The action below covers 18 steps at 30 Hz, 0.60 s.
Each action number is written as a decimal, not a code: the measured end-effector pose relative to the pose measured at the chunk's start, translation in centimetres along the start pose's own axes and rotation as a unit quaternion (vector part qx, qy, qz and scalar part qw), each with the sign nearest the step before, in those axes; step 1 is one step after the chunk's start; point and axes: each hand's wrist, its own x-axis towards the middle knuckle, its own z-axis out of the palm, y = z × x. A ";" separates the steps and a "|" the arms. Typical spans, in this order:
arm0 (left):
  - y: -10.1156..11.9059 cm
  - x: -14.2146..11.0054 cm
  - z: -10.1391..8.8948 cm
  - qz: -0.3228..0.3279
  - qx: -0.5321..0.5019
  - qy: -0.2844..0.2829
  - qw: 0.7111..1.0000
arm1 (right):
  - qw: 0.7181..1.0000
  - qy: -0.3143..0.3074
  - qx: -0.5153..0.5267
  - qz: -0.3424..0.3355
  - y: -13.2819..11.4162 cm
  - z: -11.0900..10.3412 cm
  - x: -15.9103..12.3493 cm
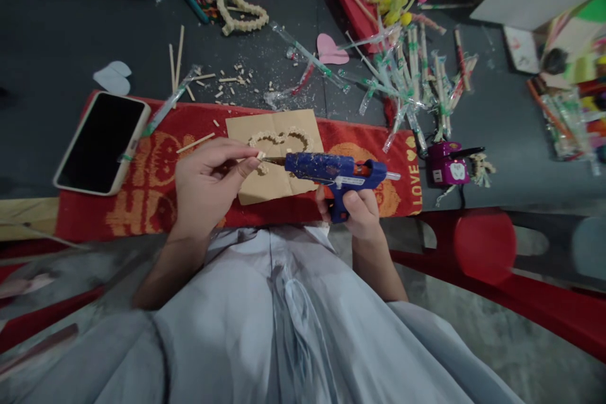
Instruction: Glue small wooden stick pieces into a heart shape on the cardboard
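My right hand (360,209) grips the handle of a blue hot glue gun (322,166), its nozzle pointing left. A clear glue stick (392,175) pokes out of the gun's back end. Between thumb and forefinger, my left hand (211,180) pinches a small pale piece of wooden stick (261,156) right at the nozzle tip. Under the gun lies a sheet of brown paper (255,192), and on it a heart outline (303,134) built of small pale pieces, its lower part partly hidden by the gun and my fingers.
A red towel (156,202) lies under the paper, with a phone (101,142) on its left. Cut stick bits (241,79) litter the dark table behind. A finished-looking pale heart frame (241,12), wrapped sticks (411,63) and a purple box (447,163) stand around.
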 end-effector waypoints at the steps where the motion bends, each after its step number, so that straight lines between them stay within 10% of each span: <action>1: 0.0 0.0 0.0 -0.004 0.005 0.002 1.000 | 1.000 -0.002 0.001 -0.006 -0.1 0.0 0.0; 10: -1.1 0.5 0.2 -0.052 -0.016 0.023 0.998 | 0.972 0.079 -0.218 -0.045 0.0 -5.6 0.6; 18: -2.0 0.8 0.0 -0.113 -0.053 0.008 0.992 | 0.723 0.059 -0.687 -0.045 -1.3 -10.7 3.3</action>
